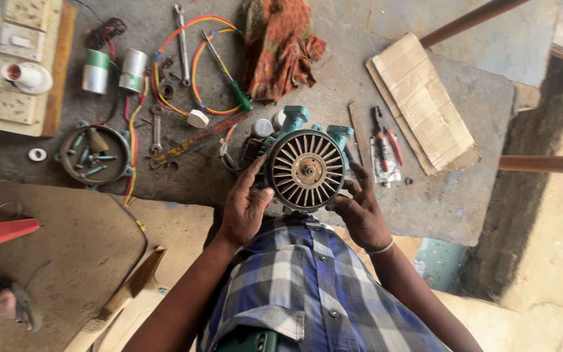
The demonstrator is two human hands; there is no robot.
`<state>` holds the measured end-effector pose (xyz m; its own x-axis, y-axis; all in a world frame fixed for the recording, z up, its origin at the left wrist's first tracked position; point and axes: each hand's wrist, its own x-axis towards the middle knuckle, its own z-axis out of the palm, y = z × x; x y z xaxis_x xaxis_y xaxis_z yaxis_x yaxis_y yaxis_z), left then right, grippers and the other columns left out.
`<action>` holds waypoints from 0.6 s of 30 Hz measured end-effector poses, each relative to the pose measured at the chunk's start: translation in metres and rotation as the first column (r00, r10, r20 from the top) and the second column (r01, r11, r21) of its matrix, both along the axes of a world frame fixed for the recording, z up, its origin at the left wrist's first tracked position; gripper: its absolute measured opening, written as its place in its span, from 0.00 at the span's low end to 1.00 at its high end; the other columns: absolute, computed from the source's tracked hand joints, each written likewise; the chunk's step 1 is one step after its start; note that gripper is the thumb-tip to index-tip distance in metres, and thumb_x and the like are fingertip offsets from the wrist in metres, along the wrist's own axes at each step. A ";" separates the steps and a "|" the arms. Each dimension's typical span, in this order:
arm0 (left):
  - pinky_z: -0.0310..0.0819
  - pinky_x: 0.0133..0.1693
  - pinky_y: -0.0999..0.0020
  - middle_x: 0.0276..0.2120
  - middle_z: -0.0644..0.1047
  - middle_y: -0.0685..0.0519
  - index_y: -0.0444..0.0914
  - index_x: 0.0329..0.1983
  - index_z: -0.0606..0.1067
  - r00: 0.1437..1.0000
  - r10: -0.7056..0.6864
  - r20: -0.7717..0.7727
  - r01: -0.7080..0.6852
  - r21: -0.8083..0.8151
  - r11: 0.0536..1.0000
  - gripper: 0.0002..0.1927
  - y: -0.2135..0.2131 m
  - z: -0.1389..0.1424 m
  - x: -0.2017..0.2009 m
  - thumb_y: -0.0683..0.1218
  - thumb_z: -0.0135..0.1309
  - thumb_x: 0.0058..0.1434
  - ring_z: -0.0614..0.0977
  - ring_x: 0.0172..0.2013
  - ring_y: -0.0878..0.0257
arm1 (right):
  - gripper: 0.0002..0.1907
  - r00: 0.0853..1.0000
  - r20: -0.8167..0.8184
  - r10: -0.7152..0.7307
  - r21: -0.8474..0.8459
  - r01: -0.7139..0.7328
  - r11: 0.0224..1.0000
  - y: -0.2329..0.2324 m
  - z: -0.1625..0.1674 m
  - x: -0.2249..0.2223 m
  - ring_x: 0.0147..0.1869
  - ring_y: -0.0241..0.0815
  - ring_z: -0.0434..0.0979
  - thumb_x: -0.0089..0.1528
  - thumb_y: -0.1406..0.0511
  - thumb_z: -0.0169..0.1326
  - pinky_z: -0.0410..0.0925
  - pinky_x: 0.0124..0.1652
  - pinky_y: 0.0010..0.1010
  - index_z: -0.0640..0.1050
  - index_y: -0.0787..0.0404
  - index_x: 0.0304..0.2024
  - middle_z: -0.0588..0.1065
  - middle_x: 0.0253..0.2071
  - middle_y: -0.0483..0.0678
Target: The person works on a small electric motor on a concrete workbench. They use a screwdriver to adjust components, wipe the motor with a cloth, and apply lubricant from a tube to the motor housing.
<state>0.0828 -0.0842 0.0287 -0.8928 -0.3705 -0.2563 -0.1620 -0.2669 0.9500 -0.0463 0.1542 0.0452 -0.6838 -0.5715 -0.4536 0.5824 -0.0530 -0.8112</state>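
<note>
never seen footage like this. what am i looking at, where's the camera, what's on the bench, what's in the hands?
There is one picture, taken from a camera worn on a person's head and looking straight down, so the checked shirt fills the bottom and both arms reach up into the frame. No robot here: just two bare hands.

The left hand and right hand grip opposite sides of a teal motor standing at the near edge of a grey workbench; its round finned fan faces the camera.

On the bench: a round teal cover holding loose bolts, two capacitors, red and yellow wires, a wrench, a green-handled screwdriver, red-handled pliers, a patterned rag, folded cardboard and a switchboard at far left.

Someone else's sandalled foot shows at lower left.
</note>
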 end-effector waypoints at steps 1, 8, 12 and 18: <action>0.74 0.51 0.64 0.66 0.71 0.43 0.34 0.74 0.62 0.998 -0.005 -0.069 0.001 -0.053 0.999 0.29 -0.002 -0.001 0.001 0.42 0.47 0.69 0.77 0.53 0.58 | 0.44 1.000 0.006 -0.009 0.009 0.009 1.000 0.000 -0.003 -0.001 0.49 0.45 0.75 0.61 0.73 0.53 0.72 0.50 0.37 0.49 0.56 0.76 0.67 0.59 0.58; 0.74 0.50 0.57 0.62 0.76 0.41 0.35 0.74 0.65 0.999 -0.007 0.043 0.007 -0.005 1.000 0.29 -0.006 -0.010 -0.003 0.45 0.48 0.71 0.79 0.47 0.51 | 0.40 1.000 -0.007 -0.016 0.009 0.016 1.000 -0.003 -0.011 -0.002 0.46 0.44 0.77 0.65 0.69 0.52 0.74 0.47 0.34 0.50 0.60 0.75 0.70 0.55 0.58; 0.69 0.65 0.59 0.65 0.72 0.40 0.33 0.73 0.63 0.979 -0.007 -0.201 -0.073 -0.388 0.919 0.25 -0.003 -0.008 -0.002 0.46 0.46 0.76 0.74 0.66 0.53 | 0.39 0.998 -0.067 0.014 0.008 -0.014 1.000 -0.003 -0.010 -0.002 0.46 0.43 0.78 0.66 0.67 0.53 0.75 0.46 0.32 0.49 0.61 0.74 0.70 0.56 0.59; 0.77 0.55 0.63 0.61 0.75 0.43 0.34 0.69 0.66 0.998 -0.015 -0.064 0.006 -0.142 0.990 0.28 -0.014 -0.003 -0.008 0.49 0.50 0.67 0.79 0.57 0.57 | 0.40 0.998 -0.060 0.018 0.070 -0.014 0.997 0.002 -0.014 -0.006 0.47 0.43 0.77 0.65 0.68 0.54 0.74 0.46 0.33 0.49 0.60 0.74 0.70 0.57 0.58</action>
